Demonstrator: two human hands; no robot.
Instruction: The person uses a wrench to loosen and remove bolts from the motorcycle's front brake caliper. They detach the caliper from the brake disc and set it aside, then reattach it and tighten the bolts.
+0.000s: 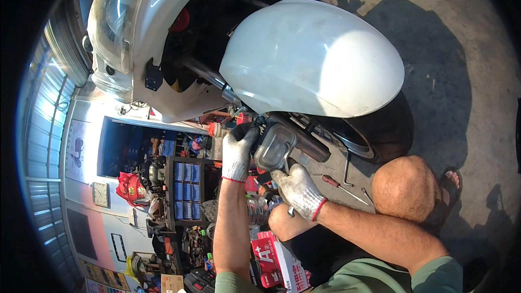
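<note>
My left hand (239,149), in a white glove with dark fingertips, is closed against dark fittings by the fork of a white two-wheeler; what its fingers grip is hidden. Beside it is a grey rounded-rectangular part (273,147) with a shiny face. My right hand (300,191), gloved alike, is wrapped round a metal wrench (291,212). One end of it sticks out below the palm, and the other reaches up to the grey part's lower edge. Above both hands spreads the white front fender (304,59), over the black tyre (399,130).
On the concrete floor lie a red-handled screwdriver (330,180), an L-shaped metal bar (347,169) and another small tool (367,195). A red-and-white box (267,258) stands by my knee. Further left are a shelf with blue bins (187,190) and a wall clock (101,194).
</note>
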